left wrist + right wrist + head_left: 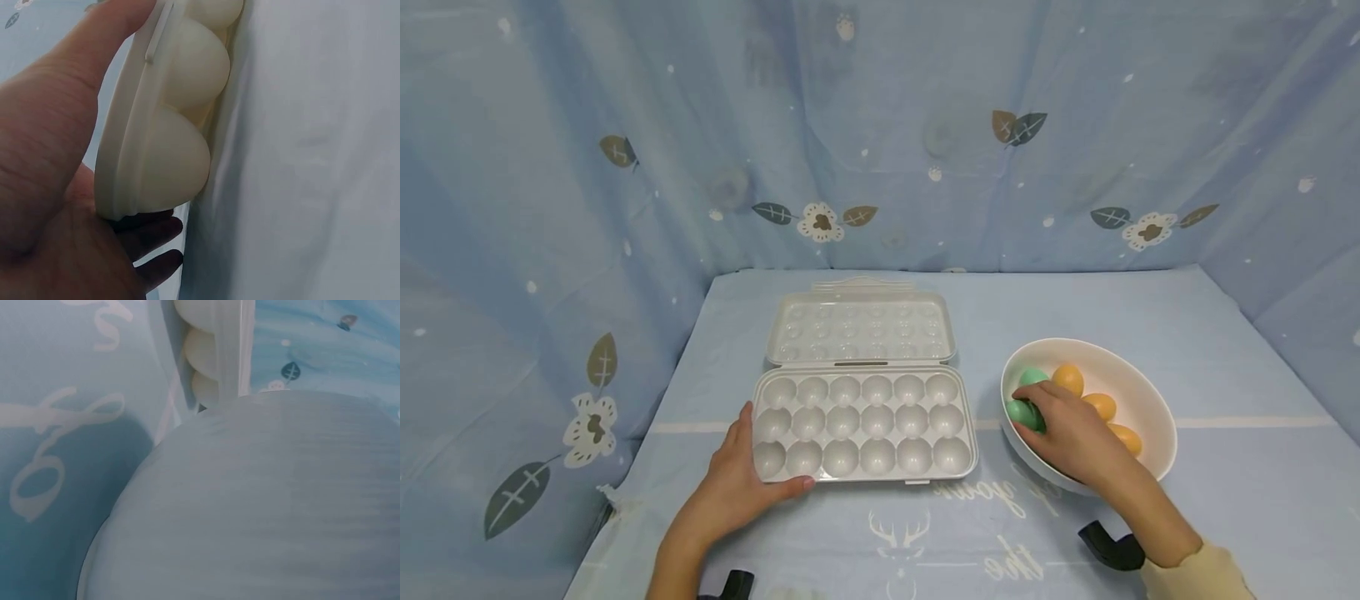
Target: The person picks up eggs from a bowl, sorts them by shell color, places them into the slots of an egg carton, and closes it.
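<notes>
An egg tray (858,424) of pale plastic lies with its lid (862,327) folded back, its round hollows showing no eggs. My left hand (737,475) grips the near left corner, thumb along the front edge and fingers at the left side. From below, the left wrist view shows the tray's rounded cups (172,162) beside that hand. Inside a white bowl (1138,400), my right hand (1071,429) holds a green egg (1022,414) under curled fingers. Another green egg (1033,377) and several orange eggs (1101,406) lie around it. In the right wrist view the bowl's outside (262,500) hides that hand.
A blue printed cloth (970,542) covers the table, and a patterned curtain (880,125) hangs behind and at both sides. The bowl stands to the right of the tray with a narrow gap between. Black wrist mounts (1112,548) show near the forearms.
</notes>
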Demonstrator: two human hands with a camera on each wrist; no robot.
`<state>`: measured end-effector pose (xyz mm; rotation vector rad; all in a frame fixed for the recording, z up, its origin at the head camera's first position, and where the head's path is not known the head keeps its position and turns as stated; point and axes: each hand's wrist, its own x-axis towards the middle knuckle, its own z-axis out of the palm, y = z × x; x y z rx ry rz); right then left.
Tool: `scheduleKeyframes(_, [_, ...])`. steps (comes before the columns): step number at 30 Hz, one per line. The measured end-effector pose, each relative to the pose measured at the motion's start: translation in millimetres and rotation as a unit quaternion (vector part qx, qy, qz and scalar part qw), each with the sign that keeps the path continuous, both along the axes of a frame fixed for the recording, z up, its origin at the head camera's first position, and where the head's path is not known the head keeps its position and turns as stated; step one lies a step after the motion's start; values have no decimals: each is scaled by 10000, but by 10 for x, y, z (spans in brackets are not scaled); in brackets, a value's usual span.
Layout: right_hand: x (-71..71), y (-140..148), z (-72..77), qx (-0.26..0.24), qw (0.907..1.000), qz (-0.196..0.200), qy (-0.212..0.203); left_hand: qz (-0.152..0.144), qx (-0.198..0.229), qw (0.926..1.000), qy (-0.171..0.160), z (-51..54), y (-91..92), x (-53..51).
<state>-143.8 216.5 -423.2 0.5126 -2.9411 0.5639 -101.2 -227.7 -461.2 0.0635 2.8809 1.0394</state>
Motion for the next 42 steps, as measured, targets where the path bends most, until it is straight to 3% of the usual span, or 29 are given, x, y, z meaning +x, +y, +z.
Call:
scheduleKeyframes(5, [-19,-18,61,27,9999,-45,-97,-51,9,9997,223,-10,-14,6])
scheduleKeyframes(11, [-53,-15,218,-9,9998,-25,205,-34,80,9999,145,17,2,12])
scheduleKeyframes(21, [-128,-138,435,-443,9972,-120,583,-75,38,9995,300,40,6,-19])
scheduleKeyframes(38, [-248,-627,572,-1006,9888,503,978,-124,88,9990,426,-5,-18,8])
scheduleKeyframes(42, [-276,-746,584,-1189,9864,647,931,-115,82,9995,291,6,-24,20])
